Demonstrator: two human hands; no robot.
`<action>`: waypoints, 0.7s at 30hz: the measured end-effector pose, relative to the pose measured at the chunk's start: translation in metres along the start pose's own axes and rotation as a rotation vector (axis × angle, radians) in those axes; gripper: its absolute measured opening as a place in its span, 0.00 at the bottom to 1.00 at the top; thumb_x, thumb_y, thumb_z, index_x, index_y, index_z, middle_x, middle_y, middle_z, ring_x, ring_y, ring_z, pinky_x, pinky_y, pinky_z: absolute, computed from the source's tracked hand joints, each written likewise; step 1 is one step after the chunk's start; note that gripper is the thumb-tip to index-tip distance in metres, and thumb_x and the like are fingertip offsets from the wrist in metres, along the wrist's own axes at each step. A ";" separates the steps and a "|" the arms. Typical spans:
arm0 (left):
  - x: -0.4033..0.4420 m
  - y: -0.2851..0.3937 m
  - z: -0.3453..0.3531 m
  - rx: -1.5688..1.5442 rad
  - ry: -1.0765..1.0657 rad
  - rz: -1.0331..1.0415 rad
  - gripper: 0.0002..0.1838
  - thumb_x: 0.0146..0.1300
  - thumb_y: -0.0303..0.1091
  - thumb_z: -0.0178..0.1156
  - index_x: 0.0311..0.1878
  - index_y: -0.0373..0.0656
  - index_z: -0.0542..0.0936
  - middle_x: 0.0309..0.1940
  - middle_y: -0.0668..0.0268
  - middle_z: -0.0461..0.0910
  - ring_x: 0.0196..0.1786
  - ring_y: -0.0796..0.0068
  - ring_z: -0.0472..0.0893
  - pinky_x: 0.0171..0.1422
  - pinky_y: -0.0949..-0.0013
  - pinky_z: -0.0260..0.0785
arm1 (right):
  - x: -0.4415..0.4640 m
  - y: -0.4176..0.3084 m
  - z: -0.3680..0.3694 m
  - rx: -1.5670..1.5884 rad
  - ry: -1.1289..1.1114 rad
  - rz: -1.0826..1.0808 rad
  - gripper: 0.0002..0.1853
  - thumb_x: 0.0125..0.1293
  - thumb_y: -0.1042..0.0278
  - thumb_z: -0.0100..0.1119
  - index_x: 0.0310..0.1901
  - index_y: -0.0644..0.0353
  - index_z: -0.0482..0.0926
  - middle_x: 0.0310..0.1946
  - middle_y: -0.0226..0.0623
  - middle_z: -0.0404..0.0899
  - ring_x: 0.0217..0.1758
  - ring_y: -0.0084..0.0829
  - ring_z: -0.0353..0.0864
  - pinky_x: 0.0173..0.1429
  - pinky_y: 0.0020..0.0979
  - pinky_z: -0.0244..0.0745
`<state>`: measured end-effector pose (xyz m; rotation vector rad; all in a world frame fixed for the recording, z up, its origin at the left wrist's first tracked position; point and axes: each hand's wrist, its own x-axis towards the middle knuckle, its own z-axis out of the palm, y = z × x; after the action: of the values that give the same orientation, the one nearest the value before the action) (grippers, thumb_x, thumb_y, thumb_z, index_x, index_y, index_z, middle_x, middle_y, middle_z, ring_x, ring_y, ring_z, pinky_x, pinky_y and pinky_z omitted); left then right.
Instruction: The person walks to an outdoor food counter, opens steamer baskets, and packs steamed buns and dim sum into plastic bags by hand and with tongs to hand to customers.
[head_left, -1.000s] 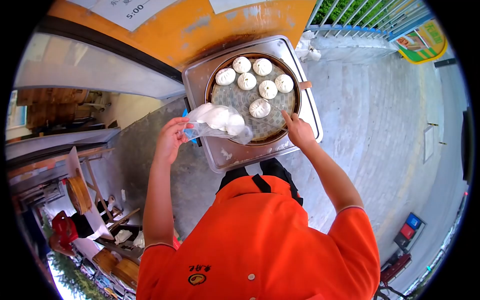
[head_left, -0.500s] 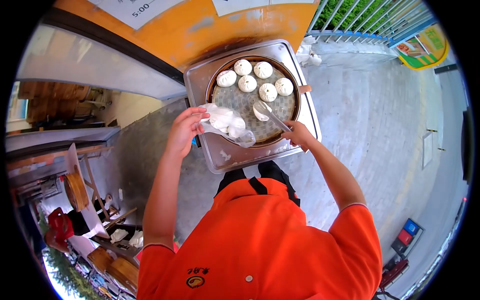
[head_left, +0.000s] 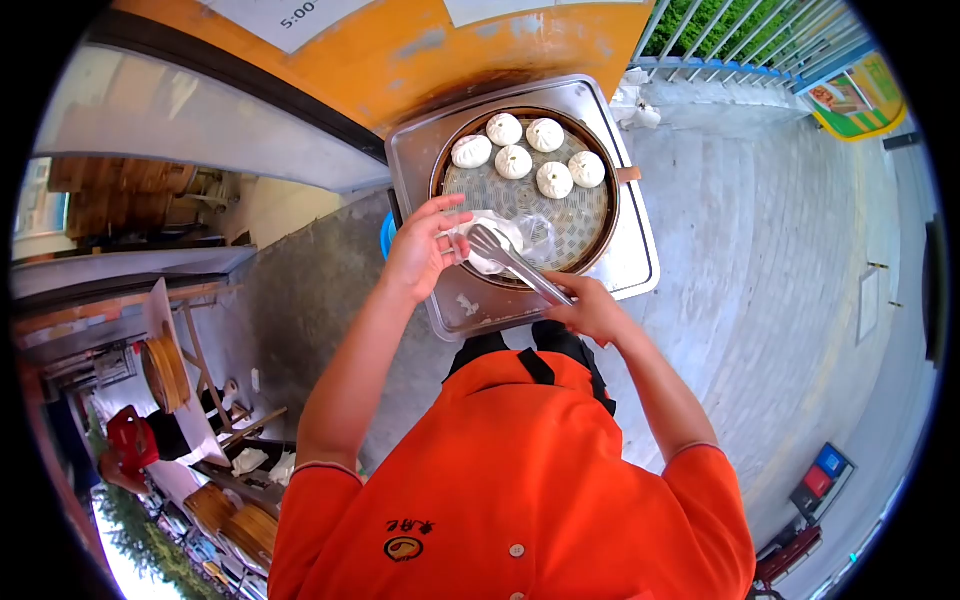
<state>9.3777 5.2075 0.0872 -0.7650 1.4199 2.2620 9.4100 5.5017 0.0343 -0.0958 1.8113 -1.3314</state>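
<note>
My left hand (head_left: 428,250) holds a clear plastic bag (head_left: 535,238) with white buns in it, over the lower left of a round steamer (head_left: 612,215). Closed round the handle of metal tongs (head_left: 522,268), my right hand (head_left: 588,308) is at the steamer's near edge. The tips of the tongs are at the bag's opening, beside my left fingers; whether they grip a bun is hard to see. Several white buns (head_left: 554,180) sit on the patterned liner in the far part of the steamer.
The steamer rests on a metal tray-like top (head_left: 640,262) against an orange panel (head_left: 420,50). A blue round object (head_left: 388,235) shows at its left. Bamboo steamers (head_left: 165,373) and a person in red (head_left: 130,440) are at the lower left. A metal fence (head_left: 750,45) stands upper right.
The tongs took the nearest bun off the liner and moved left to the bag. My left hand and the bag moved right and over the steamer. The view shifted slightly.
</note>
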 end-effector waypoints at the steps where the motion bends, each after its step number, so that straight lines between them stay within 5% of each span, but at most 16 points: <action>1: -0.002 0.000 0.002 0.029 0.006 -0.014 0.22 0.69 0.30 0.55 0.66 0.38 0.74 0.59 0.53 0.80 0.40 0.72 0.79 0.52 0.65 0.77 | 0.014 0.006 0.005 0.004 0.003 -0.003 0.35 0.62 0.71 0.71 0.72 0.54 0.74 0.34 0.39 0.84 0.25 0.23 0.77 0.33 0.29 0.77; 4: -0.004 -0.003 -0.004 0.098 0.015 -0.023 0.21 0.69 0.30 0.55 0.64 0.38 0.75 0.58 0.55 0.82 0.41 0.72 0.80 0.54 0.65 0.76 | 0.043 0.001 0.019 -0.426 0.194 -0.289 0.35 0.58 0.70 0.71 0.70 0.58 0.76 0.38 0.58 0.86 0.42 0.50 0.87 0.50 0.44 0.81; 8: 0.004 -0.005 -0.034 0.250 -0.034 0.087 0.19 0.68 0.30 0.56 0.61 0.38 0.77 0.56 0.57 0.84 0.43 0.71 0.81 0.56 0.65 0.75 | 0.085 -0.005 0.044 -0.889 0.186 -0.352 0.38 0.60 0.70 0.65 0.73 0.65 0.66 0.36 0.55 0.83 0.43 0.53 0.87 0.50 0.47 0.81; 18: 0.009 -0.005 -0.089 -0.085 0.222 0.087 0.13 0.65 0.25 0.54 0.52 0.38 0.78 0.52 0.56 0.84 0.36 0.73 0.78 0.51 0.66 0.74 | 0.038 -0.028 -0.012 -0.439 0.249 -0.231 0.40 0.52 0.68 0.73 0.69 0.65 0.72 0.47 0.61 0.85 0.46 0.56 0.88 0.53 0.46 0.82; 21: 0.006 -0.013 -0.092 -0.074 0.209 0.072 0.14 0.63 0.22 0.54 0.51 0.37 0.78 0.46 0.58 0.83 0.35 0.74 0.77 0.49 0.67 0.74 | 0.111 -0.023 -0.030 -0.741 0.417 -0.291 0.42 0.54 0.70 0.70 0.73 0.63 0.68 0.41 0.59 0.84 0.44 0.55 0.87 0.48 0.48 0.83</action>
<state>9.4031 5.1301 0.0426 -1.0156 1.4828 2.3576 9.3113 5.4573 -0.0103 -0.5259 2.6587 -0.8296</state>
